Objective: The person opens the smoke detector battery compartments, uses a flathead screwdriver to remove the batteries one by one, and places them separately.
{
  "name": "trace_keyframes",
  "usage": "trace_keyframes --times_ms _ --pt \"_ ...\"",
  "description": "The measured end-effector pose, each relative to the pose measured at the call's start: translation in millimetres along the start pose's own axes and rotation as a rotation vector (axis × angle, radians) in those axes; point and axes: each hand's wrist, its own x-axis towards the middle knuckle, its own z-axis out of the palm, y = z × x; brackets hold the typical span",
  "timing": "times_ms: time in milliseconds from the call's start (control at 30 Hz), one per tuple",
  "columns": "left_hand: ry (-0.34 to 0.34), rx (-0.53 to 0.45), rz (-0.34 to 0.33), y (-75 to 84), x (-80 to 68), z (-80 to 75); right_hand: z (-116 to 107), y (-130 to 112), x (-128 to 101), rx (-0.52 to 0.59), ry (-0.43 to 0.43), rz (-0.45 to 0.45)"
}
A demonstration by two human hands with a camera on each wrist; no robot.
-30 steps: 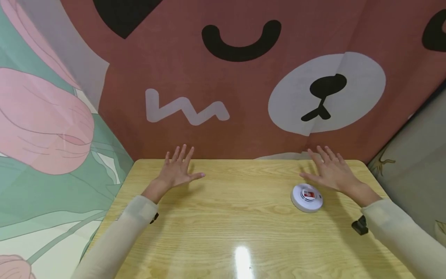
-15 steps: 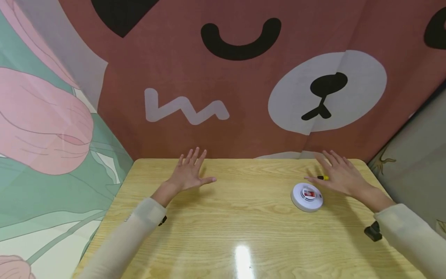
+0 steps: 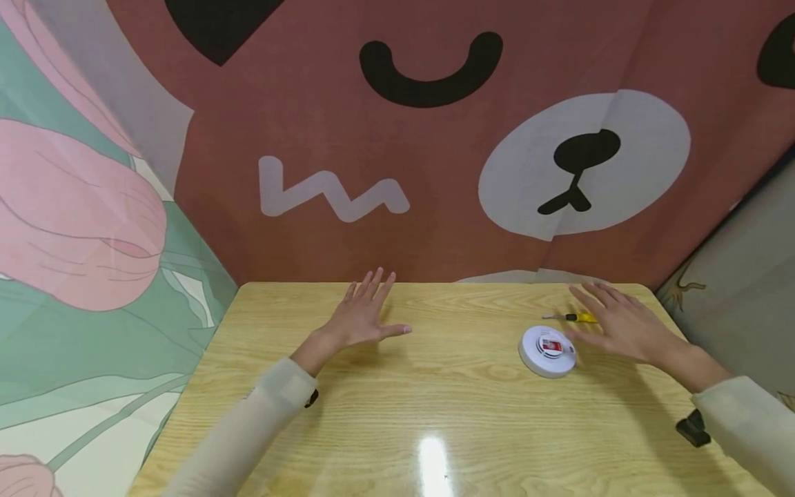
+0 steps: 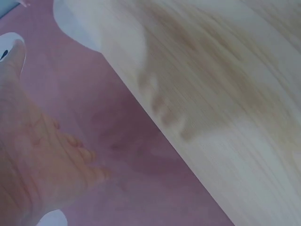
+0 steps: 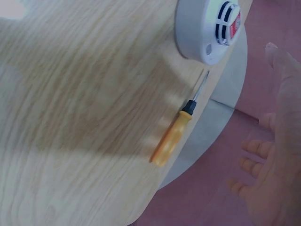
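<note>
A round white smoke detector [image 3: 547, 352] with a red label lies on the right part of the wooden table. Just behind it is a screwdriver [image 5: 174, 136] with a yellow handle, a black collar and a thin metal shaft; in the head view my right hand covers part of its handle. That right hand [image 3: 627, 324] hovers over the table beside the detector, fingers extended, holding nothing. Farther left, my left hand [image 3: 360, 317] is held above the table with fingers spread and thumb pointing right. Nothing is in it, and the left wrist view [image 4: 47, 155] shows only its palm side.
The wooden table [image 3: 397, 386] has its back edge against a red-brown cloth [image 3: 435, 241] printed with a bear face. Patterned cloths hang at the left [image 3: 74, 221] and right sides. A bright light reflection shows near the table's front.
My left hand has moved right along the table. My right hand has shifted right and slightly nearer, uncovering the screwdriver's shaft and part of its handle. The detector has stayed in place.
</note>
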Motion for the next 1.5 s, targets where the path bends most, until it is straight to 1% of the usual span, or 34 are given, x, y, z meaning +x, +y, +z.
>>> trace_keyframes --times_ms 167,300,567,633,833,933,1133,1367,1500 --pt "0.000 -0.052 0.019 11.5 3.8 2.3 1 3 -9 0.011 -0.022 -0.011" --pt "-0.007 -0.117 0.023 19.1 6.8 5.5 3 6 -15 0.014 -0.012 -0.035" --pt "-0.034 -0.243 0.061 38.0 14.9 15.5 8 5 -26 0.109 -0.017 -0.053" --pt "-0.046 -0.287 0.061 43.9 16.5 18.5 10 5 -28 0.126 -0.012 -0.056" --pt "-0.083 -0.465 0.037 58.7 21.0 33.2 19 4 -30 0.159 0.047 -0.098" --pt "-0.094 -0.518 0.052 64.6 24.9 40.1 24 4 -31 0.179 0.078 -0.116" --pt "-0.133 -0.580 0.082 76.9 34.6 50.2 32 0 -35 0.196 0.093 -0.107" --pt "-0.141 -0.585 0.107 92.8 43.0 59.8 41 -5 -39 0.224 0.097 -0.090" --pt "-0.153 -0.594 0.118 101.6 47.2 66.6 47 -8 -41 0.264 0.087 -0.070"
